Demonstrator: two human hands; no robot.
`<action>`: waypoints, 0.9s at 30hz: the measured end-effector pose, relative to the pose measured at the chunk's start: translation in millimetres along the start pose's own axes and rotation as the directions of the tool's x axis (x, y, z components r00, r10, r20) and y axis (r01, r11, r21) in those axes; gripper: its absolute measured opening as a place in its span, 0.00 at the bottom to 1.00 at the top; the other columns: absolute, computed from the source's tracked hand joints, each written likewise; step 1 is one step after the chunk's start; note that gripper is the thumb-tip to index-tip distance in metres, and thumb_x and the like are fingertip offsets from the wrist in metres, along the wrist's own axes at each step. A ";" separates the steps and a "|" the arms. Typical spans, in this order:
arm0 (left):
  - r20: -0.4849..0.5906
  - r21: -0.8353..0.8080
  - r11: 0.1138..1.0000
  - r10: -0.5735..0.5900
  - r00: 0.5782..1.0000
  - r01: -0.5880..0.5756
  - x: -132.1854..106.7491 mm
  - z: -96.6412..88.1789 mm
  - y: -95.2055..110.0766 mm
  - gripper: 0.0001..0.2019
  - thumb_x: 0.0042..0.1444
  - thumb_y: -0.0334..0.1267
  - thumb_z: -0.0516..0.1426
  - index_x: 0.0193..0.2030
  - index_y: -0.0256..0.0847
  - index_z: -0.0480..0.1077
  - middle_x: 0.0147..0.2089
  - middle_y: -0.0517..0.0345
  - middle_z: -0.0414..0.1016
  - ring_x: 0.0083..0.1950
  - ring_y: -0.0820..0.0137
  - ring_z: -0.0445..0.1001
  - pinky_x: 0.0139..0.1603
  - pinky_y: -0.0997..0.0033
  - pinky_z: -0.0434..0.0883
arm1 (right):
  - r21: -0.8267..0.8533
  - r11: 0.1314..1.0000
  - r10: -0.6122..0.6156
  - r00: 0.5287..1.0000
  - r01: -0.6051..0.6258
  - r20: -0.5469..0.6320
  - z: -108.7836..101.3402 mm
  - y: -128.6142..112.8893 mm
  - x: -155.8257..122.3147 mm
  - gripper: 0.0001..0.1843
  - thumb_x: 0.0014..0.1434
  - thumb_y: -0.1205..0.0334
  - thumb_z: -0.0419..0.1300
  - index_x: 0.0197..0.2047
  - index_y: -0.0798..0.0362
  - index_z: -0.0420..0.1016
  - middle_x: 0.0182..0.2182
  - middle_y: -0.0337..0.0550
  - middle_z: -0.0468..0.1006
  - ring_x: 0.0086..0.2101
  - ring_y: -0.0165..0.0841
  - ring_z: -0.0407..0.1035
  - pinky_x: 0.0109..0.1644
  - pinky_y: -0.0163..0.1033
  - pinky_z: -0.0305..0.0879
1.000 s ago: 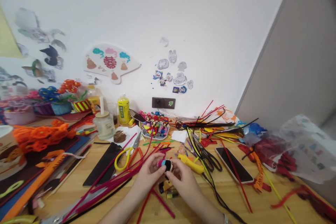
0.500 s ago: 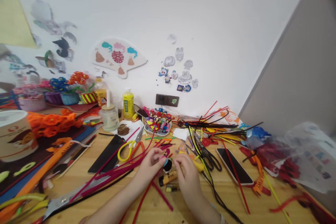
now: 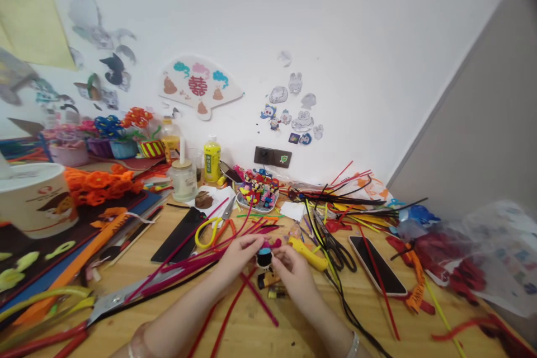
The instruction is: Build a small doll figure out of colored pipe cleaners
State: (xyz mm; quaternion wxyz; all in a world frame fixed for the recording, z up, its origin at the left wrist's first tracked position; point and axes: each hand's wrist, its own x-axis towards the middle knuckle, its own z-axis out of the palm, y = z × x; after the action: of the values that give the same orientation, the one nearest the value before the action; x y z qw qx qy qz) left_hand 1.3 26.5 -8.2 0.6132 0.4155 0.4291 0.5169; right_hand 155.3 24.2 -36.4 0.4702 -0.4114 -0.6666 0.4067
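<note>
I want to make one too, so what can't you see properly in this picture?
All of these are in the head view:
The small black and blue pompom piece: partly hidden by the left hand and right hand.
The yellow and black bits: partly hidden by the right hand and too small to name.
The little figures on the plate: too small to make out.
The paper tub: cut off by the left edge.

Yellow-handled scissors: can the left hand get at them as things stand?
Probably yes. The left hand is close to the yellow-handled scissors, with only loose magenta pipe cleaners between, though it is pinching a small black-and-blue piece with the right hand.
</note>
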 end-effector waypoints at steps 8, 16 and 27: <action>0.111 -0.111 0.993 -0.021 0.994 0.034 0.2 -1.8 -4.3 0.19 0.40 0.39 0.65 0.41 0.37 0.74 0.39 0.50 0.79 0.37 0.64 0.76 0.37 0.70 0.69 | 0.039 0.999 0.016 0.999 -0.014 -0.031 -3.6 -2.0 2.1 0.10 0.56 0.57 0.54 0.33 0.55 0.70 0.28 0.43 0.76 0.31 0.36 0.72 0.35 0.38 0.69; 0.073 -0.131 0.991 0.032 0.997 -0.022 2.4 -1.8 -5.2 0.17 0.38 0.37 0.67 0.37 0.39 0.73 0.37 0.56 0.79 0.39 0.67 0.75 0.38 0.72 0.69 | -0.455 0.819 -0.388 0.922 0.350 0.010 -11.4 -5.0 -4.9 0.18 0.51 0.65 0.61 0.47 0.51 0.71 0.45 0.48 0.74 0.46 0.40 0.67 0.51 0.46 0.63; 0.027 -0.154 0.984 0.094 0.995 -0.089 1.7 5.0 -13.8 0.17 0.34 0.37 0.68 0.32 0.39 0.69 0.31 0.59 0.78 0.34 0.71 0.75 0.38 0.73 0.68 | -0.380 0.878 -0.358 0.926 0.290 -0.119 -7.7 3.1 -1.1 0.12 0.51 0.70 0.60 0.40 0.51 0.75 0.41 0.47 0.75 0.44 0.38 0.68 0.50 0.46 0.64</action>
State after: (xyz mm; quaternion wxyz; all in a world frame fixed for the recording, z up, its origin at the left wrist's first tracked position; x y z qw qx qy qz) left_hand 10.1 26.2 -20.1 0.6259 0.3955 0.3582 0.5687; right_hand 163.5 25.3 -37.8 0.5096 -0.4077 -0.7418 0.1546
